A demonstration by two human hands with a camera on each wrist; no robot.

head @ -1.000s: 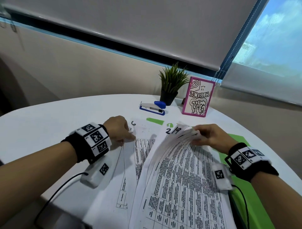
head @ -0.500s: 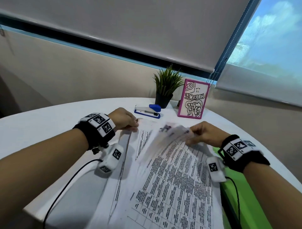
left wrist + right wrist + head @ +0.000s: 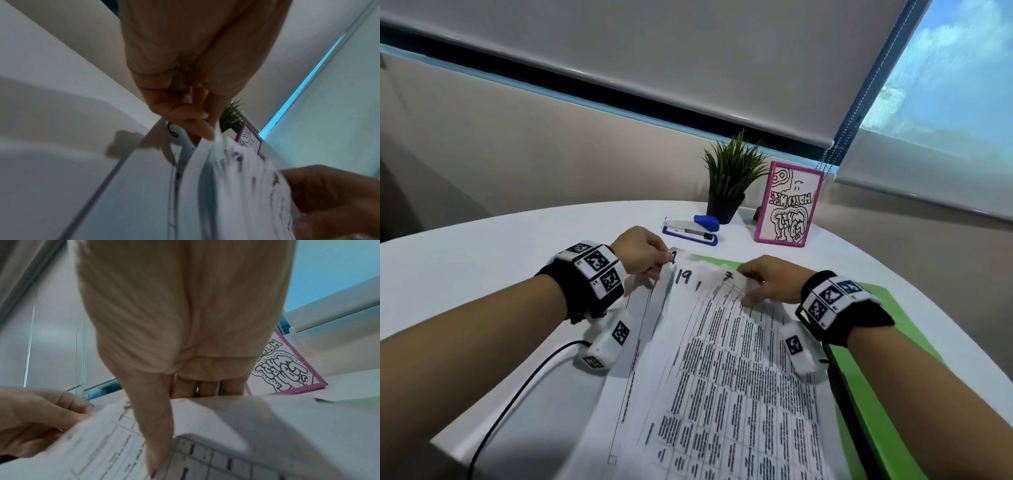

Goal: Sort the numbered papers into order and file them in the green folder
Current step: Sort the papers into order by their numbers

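A fanned stack of printed, hand-numbered papers point(image 3: 726, 370) lies lifted over the white table, with "19" and "7" showing at the top corners. My left hand point(image 3: 650, 260) pinches the top corner of one sheet point(image 3: 205, 146) at the stack's left edge. My right hand point(image 3: 763, 284) grips the top of the stack, thumb point(image 3: 156, 426) on top and fingers underneath. The green folder point(image 3: 866, 377) lies under and to the right of the papers. Another sheet point(image 3: 633, 359) lies flat at the left, partly covered.
A blue and white stapler point(image 3: 690, 231), a small potted plant point(image 3: 729, 178) and a pink-framed drawing point(image 3: 789, 205) stand at the table's back. A black cable point(image 3: 513, 401) runs from my left wrist. The table's rounded edge point(image 3: 962, 346) curves round on the right.
Both hands have drawn closer at the top of the stack. The left hand moved from the flat sheet marked 6 to pinch a sheet's corner. The fan of papers has shifted, now showing 19 and 7.
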